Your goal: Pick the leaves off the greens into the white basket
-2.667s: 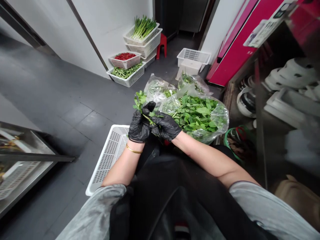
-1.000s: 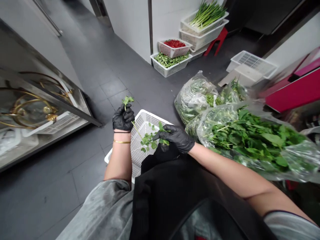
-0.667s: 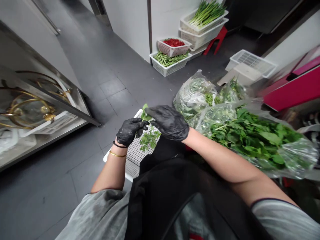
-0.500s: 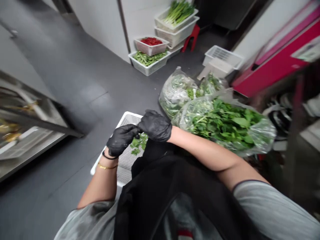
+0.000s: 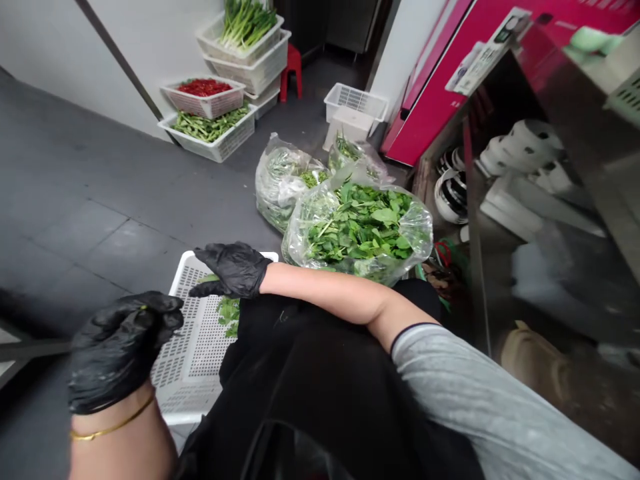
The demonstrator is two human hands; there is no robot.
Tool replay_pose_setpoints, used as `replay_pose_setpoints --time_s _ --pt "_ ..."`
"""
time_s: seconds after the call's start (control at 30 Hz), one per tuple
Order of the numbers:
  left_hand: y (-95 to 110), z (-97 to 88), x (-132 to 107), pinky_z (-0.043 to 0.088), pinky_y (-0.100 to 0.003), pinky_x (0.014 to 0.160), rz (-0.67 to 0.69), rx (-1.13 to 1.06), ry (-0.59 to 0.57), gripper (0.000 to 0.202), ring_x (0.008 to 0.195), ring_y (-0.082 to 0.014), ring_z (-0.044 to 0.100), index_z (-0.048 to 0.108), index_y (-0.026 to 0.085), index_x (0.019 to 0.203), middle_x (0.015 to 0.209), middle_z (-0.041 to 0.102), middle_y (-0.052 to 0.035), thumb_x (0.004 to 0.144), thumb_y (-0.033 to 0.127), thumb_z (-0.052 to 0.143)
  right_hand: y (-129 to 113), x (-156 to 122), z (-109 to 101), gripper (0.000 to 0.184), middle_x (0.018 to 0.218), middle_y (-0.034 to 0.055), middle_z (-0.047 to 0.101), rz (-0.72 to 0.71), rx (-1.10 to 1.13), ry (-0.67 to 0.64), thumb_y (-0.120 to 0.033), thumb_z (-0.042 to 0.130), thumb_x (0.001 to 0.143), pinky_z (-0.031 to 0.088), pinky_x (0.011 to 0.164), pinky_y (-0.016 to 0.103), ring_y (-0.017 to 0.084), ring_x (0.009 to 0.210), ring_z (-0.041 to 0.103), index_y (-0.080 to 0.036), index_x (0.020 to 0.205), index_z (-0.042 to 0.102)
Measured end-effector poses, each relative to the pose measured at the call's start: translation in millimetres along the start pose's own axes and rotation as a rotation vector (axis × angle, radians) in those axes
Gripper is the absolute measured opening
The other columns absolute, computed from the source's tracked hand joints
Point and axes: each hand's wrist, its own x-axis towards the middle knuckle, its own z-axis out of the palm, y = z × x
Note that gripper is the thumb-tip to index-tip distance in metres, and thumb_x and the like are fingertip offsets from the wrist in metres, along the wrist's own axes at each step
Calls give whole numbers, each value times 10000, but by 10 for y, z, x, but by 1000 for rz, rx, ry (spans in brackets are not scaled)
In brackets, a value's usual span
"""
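The basket (image 5: 197,363) (perforated, white) holds some leaves (image 5: 229,313), the clear bag (image 5: 419,230) leafy greens (image 5: 360,223).

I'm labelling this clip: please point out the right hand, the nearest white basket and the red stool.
Right hand (image 5: 234,271): head view, middle of the hand.
Nearest white basket (image 5: 204,352): head view, its perforated floor.
Red stool (image 5: 294,61): head view, upper part.
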Motion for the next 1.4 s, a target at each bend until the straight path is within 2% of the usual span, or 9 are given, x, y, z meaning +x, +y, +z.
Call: replay_pose_setpoints --time_s 0.13,0.3,0.43,0.53,0.77,0.9,1.03,1.23,1.4 --pt "18 414 126 437 -263 425 -11 44 -65 107 525 -149 538 757 319 765 746 723 25 669 302 715 182 -211 -734 248 974 73 698 150 -199 -282 -336 505 932 462 739 254 170 864 640 -162 974 676" --pt "24 1350 461 521 -306 764 235 255 -459 172 808 -214 665 763 214 829 873 728 -74 750 345 684 509 -986 -1614 285 995 98 677 559 -464 -192 -318 451 945 407 763 280 199 912 610 -164 995 686" --pt "-73 2241 771 489 -311 783 327 882 -575 233 914 -255 661 741 211 949 976 712 -113 781 337 639 657 -1497 -1748 242 988 114 684 582 -516 -355 -279 505 906 408 782 291 209 911 607 -165 972 709" --pt "-158 2572 923 483 -334 758 271 1057 -651 196 914 -289 665 748 193 869 942 718 -135 775 320 633 667 -1680 -1741 269 989 116 686 506 -483 -327 -284 477 925 428 822 306 206 926 606 -160 990 707" --pt "84 2179 764 485 -296 636 -35 106 -378 373 650 -184 625 726 146 733 697 691 -56 529 436 838 489 -1624 -1830 251 1011 104 694 469 -162 312 -340 532 898 442 893 342 207 965 604 -184 989 707" --pt "207 2134 479 500 -291 644 -90 -59 -352 377 626 -151 600 713 145 703 683 687 -34 461 388 873 474 -1362 -1738 365 702 14 642 649 254 394 -508 663 757 434 646 265 147 660 559 -161 869 682" --pt "116 2249 357 496 -284 604 -153 -99 -413 306 604 -151 595 681 166 645 629 661 -24 517 393 840 640 -1170 -1634 388 646 -10 576 634 464 565 -537 583 797 407 631 253 120 621 508 -166 687 606" --pt "130 2310 577 482 -241 641 116 -80 -149 214 665 -131 590 664 190 726 671 650 13 601 326 772 606 -1078 -1681 207 614 -13 578 599 293 227 -328 619 806 376 624 238 117 613 522 -161 684 625" --pt "206 2372 854 384 -183 453 18 -153 -386 174 459 -75 471 621 143 564 492 548 21 595 209 780 545 -1000 -1658 75 751 27 664 561 68 168 -214 642 778 396 670 238 135 710 567 -148 787 674"
